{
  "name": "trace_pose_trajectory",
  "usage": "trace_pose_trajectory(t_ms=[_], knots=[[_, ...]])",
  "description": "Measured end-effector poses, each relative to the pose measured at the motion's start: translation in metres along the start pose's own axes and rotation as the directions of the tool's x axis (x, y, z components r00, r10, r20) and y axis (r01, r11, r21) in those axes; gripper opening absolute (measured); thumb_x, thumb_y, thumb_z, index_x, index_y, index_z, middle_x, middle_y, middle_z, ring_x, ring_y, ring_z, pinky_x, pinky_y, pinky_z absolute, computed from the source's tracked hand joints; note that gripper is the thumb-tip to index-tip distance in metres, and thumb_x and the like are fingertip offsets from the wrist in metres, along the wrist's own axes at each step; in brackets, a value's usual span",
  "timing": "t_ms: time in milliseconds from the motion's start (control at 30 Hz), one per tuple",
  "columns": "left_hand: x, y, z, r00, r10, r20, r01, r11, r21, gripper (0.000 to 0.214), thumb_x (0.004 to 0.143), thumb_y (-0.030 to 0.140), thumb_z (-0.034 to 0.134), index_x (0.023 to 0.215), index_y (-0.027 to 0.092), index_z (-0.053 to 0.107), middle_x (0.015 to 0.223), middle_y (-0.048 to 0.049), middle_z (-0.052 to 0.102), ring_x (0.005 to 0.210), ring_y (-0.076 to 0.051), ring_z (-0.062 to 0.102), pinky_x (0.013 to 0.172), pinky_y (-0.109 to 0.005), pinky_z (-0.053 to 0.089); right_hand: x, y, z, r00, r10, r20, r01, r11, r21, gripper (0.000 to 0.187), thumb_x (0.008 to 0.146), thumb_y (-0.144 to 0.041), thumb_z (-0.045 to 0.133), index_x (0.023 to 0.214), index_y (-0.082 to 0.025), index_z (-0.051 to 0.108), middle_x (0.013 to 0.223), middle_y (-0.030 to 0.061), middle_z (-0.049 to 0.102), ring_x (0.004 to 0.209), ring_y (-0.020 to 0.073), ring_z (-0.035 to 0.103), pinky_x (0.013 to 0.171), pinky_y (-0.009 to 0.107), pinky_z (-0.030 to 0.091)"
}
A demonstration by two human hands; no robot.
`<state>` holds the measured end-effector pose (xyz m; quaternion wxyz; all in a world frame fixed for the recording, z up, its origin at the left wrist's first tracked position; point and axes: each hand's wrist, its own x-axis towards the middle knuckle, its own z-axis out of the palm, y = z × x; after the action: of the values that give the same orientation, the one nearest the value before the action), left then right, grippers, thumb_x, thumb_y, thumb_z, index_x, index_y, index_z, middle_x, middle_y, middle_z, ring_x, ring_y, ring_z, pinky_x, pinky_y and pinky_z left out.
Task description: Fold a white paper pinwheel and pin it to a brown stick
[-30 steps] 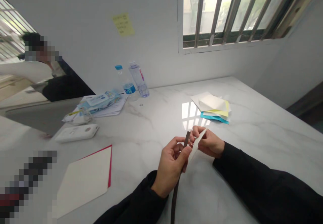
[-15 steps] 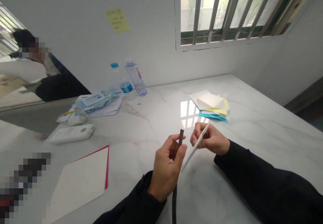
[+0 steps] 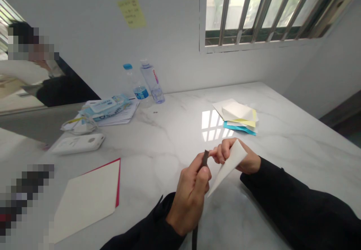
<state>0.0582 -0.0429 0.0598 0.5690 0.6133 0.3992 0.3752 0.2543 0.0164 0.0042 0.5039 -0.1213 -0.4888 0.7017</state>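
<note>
W/in L hand [image 3: 189,195]: brn strip [image 3: 205,158].

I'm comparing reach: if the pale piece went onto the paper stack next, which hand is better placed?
Probably the right hand: it holds the pale piece and is nearer the paper stack; the left hand grips the dark strip.

Brown strip [image 3: 205,158], cream paper [image 3: 232,161]

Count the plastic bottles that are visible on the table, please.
2. The blue-capped bottle stands near the wall; the pink-marked bottle is just to its right. No other bottle shows.
</note>
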Motion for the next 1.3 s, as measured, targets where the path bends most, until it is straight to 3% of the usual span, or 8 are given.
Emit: trace_pose_trajectory(t_ms=[133,267,400,633,833,1033,1300], knots=[[0.001,-0.001,-0.001,1.0,0.03,-0.003,-0.03,0.999,0.013,0.04,0.103,0.028,0.039,0.134,0.018,0.062,0.069,0.0052,0.041,0.056,-0.011,0.034,0.054,-0.024,0.033,-0.001,-0.002,0.0,1.0,-0.007,0.005,0.007,1.0,-0.014,0.017,0.08,-0.028,0.088,0.078,-0.02,0.072,0.074,0.0003,0.073,0.073,0.0148,0.068,0.075,0.03,0.055],[0.003,-0.003,-0.002,0.999,-0.001,-0.051,0.0,1.0,-0.007,0.044,0.1,0.032,0.052,0.142,0.021,0.06,0.074,0.0029,0.052,0.056,-0.009,0.035,0.054,-0.023,0.034,0.0,-0.007,0.003,1.0,-0.012,0.02,0.013,0.999,-0.037,0.021,0.079,-0.034,0.089,0.077,-0.02,0.073,0.073,0.0018,0.074,0.079,0.0168,0.07,0.077,0.031,0.056],[0.002,-0.004,0.0,0.998,-0.021,-0.054,0.019,0.999,-0.049,0.048,0.099,0.035,0.06,0.145,0.024,0.06,0.088,-0.0022,0.063,0.061,-0.009,0.042,0.055,-0.022,0.036,0.002,-0.012,0.009,1.0,0.002,-0.007,-0.003,0.999,-0.046,0.024,0.072,-0.032,0.093,0.077,-0.02,0.072,0.072,0.0014,0.073,0.075,0.016,0.069,0.068,0.027,0.056],[0.0,-0.001,0.004,0.998,-0.043,-0.052,0.038,0.995,-0.094,0.047,0.095,0.036,0.067,0.141,0.026,0.065,0.076,-0.0003,0.061,0.058,-0.009,0.039,0.05,-0.021,0.033,-0.003,-0.014,0.01,0.994,0.073,-0.077,-0.076,0.996,-0.04,0.023,0.071,-0.025,0.093,0.075,-0.019,0.071,0.073,0.0015,0.074,0.063,0.0129,0.066,0.06,0.024,0.055],[-0.002,0.008,0.007,0.998,-0.02,-0.059,0.011,0.988,-0.154,0.048,0.089,0.04,0.075,0.135,0.025,0.071,0.091,-0.005,0.07,0.055,-0.007,0.04,0.046,-0.02,0.033,-0.01,-0.011,0.006,0.987,0.13,-0.089,-0.136,0.989,-0.063,0.019,0.073,-0.02,0.091,0.08,-0.018,0.073,0.073,0.0016,0.075,0.063,0.0142,0.069,0.059,0.023,0.056],[-0.004,0.011,0.008,0.991,-0.053,-0.121,0.04,0.994,-0.103,0.043,0.097,0.049,0.062,0.129,0.024,0.075,0.076,-0.0046,0.07,0.054,-0.012,0.05,0.046,-0.023,0.041,-0.007,-0.014,0.011,0.993,0.097,-0.062,-0.097,0.995,-0.004,0.017,0.075,-0.02,0.09,0.076,-0.017,0.073,0.072,0.0017,0.074,0.064,0.0147,0.069,0.057,0.023,0.055],[-0.005,0.015,0.009,0.988,-0.044,-0.151,0.031,0.996,-0.089,0.041,0.094,0.048,0.065,0.125,0.023,0.077,0.07,-0.0044,0.069,0.052,-0.013,0.051,0.043,-0.022,0.042,-0.009,-0.012,0.008,0.988,0.109,-0.108,-0.116,0.992,-0.057,0.019,0.073,-0.019,0.09,0.075,-0.018,0.071,0.074,0.0018,0.073,0.066,0.0158,0.069,0.061,0.028,0.059]])
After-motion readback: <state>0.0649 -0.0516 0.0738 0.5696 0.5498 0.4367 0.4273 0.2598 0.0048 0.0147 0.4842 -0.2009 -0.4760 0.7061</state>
